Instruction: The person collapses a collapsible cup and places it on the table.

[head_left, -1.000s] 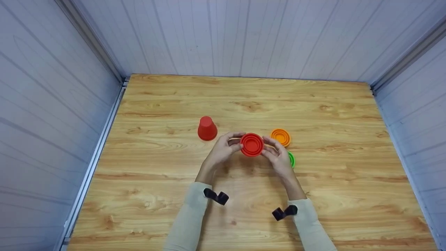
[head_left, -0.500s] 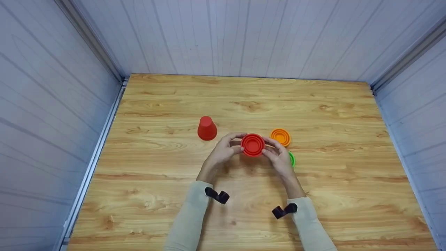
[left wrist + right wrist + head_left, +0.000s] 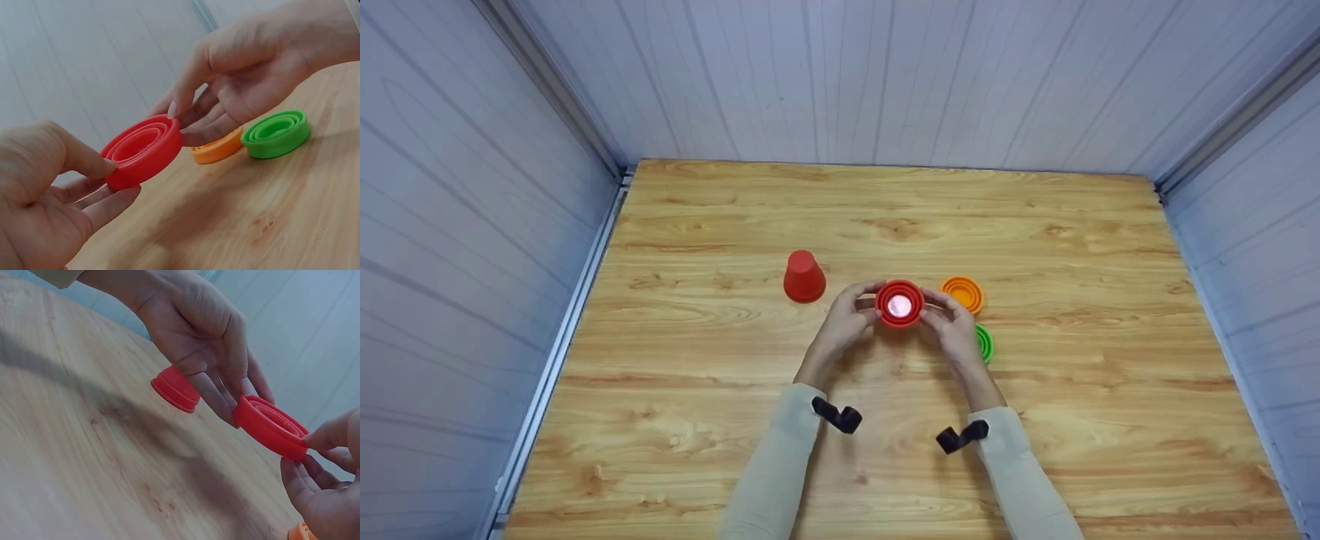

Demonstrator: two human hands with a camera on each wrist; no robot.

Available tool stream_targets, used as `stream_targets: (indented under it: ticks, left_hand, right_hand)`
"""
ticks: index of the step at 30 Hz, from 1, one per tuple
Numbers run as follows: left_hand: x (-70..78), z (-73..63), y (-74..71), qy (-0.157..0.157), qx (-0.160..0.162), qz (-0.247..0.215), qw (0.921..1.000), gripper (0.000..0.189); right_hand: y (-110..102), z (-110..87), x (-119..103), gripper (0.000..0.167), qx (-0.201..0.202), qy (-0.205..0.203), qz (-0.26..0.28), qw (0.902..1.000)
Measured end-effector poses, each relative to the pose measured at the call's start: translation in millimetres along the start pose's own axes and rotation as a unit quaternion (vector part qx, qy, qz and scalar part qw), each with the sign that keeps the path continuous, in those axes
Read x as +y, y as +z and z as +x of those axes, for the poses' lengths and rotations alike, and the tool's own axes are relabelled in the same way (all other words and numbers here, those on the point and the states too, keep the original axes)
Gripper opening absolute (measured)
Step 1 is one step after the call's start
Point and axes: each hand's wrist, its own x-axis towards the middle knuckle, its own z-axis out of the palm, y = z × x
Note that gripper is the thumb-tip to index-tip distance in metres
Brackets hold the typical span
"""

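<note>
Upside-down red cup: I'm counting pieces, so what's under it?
The upside-down red cup stands on the wooden table; it covers the space beneath, so anything there cannot be seen.

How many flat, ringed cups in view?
3: red cup held between left hand and right hand; orange cup and green cup on the table, right of the red one.

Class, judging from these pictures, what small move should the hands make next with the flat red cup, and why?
Probably keep the flat red cup pinched in the left hand and press its centre outward with the right hand: its rings are nested flat, it is held off the table at opposite edges, and the tall red cup stands extended.
</note>
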Motion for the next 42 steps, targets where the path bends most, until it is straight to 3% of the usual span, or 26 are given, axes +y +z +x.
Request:
stream_targets:
  ticks: [7,16,22,27,34,42]
  left_hand:
    - [-11.4,15.3,6.5,-0.005,0.037,-0.013,0.9992,0.054]
    - [-22.1,27.2,16.2,-0.016,0.074,-0.01,0.9971,0.056]
    - [-24.1,32.3,21.7,-0.002,0.071,0.006,0.9974,0.061]
    - [-22.5,35.5,24.1,-0.014,0.066,-0.001,0.9977,0.067]
    - [-22.6,36.7,25.6,-0.016,0.057,0.018,0.9981,0.073]
    - [-24.7,37.7,24.7,-0.001,0.041,0.036,0.9985,0.075]
  right_hand:
    - [1,15.6,4,0.036,0.032,0.002,-0.031,0.999]
    - [0,31.8,11,0.032,0.044,-0.013,-0.108,0.9931]
    - [3,36.8,15,0.033,0.059,-0.027,-0.134,0.9889]
    - [6,38.4,15,0.034,0.067,-0.024,-0.16,0.9846]
    - [7,37.7,16,0.035,0.076,-0.052,-0.258,0.9616]
    - [10,36.0,19,0.039,0.097,-0.084,-0.318,0.9393]
